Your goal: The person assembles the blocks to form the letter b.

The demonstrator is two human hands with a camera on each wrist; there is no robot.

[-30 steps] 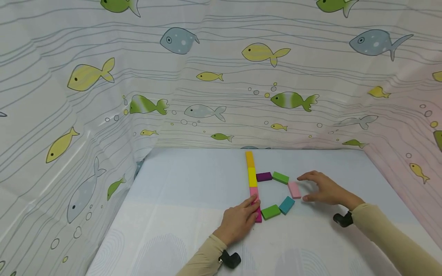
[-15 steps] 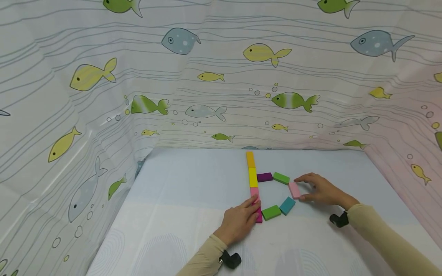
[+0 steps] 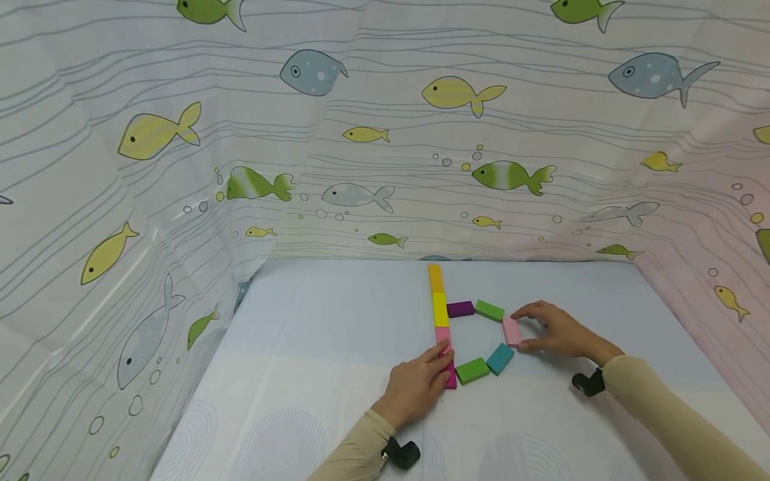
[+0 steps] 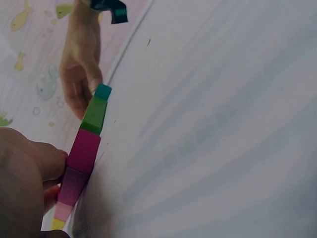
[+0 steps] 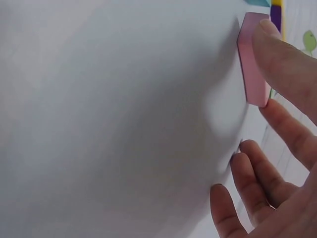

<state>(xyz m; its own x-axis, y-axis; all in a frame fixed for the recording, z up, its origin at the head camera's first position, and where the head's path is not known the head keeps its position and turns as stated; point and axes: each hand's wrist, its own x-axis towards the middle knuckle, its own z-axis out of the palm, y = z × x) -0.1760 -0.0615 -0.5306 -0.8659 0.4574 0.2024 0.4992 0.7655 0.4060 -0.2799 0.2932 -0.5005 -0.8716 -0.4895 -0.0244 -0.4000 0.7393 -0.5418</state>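
My right hand (image 3: 556, 331) pinches a light pink block (image 3: 511, 332) at its two ends, thumb at the near end and index finger at the far end. In the right wrist view the other fingers are spread beside the block. My left hand (image 3: 415, 387) rests its fingers on the lower part of a straight column, over the magenta block (image 3: 451, 382) and a pink block (image 3: 442, 333), covering part of both. Above these lie a yellow block (image 3: 440, 309) and an orange block (image 3: 436, 278).
A curve of blocks lies right of the column: purple block (image 3: 460, 308), upper green block (image 3: 490, 310), teal block (image 3: 500, 359) and lower green block (image 3: 472, 371). All lie on a pale table (image 3: 325, 314), with a fish-patterned sheet (image 3: 415, 153) standing behind and at the sides.
My right hand has moved left to the light pink block and closed its thumb and index finger on it. The block has turned slightly more upright in the head view. My left hand stays put.
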